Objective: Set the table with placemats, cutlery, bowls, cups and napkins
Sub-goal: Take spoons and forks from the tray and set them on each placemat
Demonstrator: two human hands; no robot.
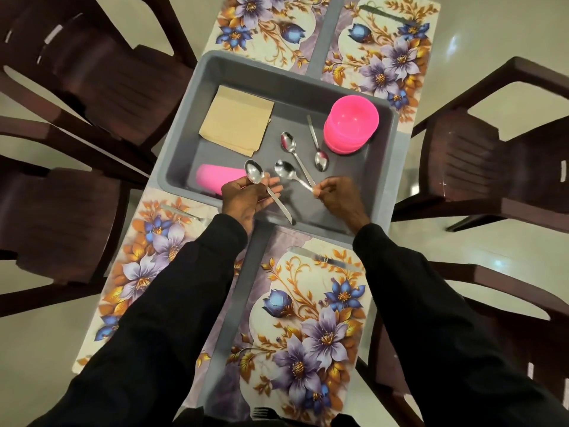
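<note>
Left hand [246, 200] is palm-up with a steel spoon [255, 175] lying across it. The thumb and loosely curled fingers hold the neck, the bowl points away and the handle sticks out toward the near tray wall. Right hand [338, 197] is pinching just the handle tip of a second spoon [286, 170], with its bowl hanging over the tray floor. I can't really tell whether that bowl is touching down or not.

Both hands are over the near end of a grey plastic tray [389, 143]. Two more spoons are loose in there just past the fingers: a long one [288, 142] and a smaller one [321, 160] beside the stack of glossy pink bowls [351, 118]. A pink cup [215, 177] lies on its side, and the left hand hides its near end. A stack of beige folded napkins [237, 121] sits in the far left corner.

Four floral placemats sit around the tray. The black sleeves [172, 303] cover a lot of the near-left one [135, 272]. The near-right one [308, 322] has a knife [326, 258] on it, plus a fork [264, 412] cut off at the bottom edge. The far-right mat [385, 57] has a knife [388, 15] too. Dark brown plastic chairs [92, 72] stand on both sides.
</note>
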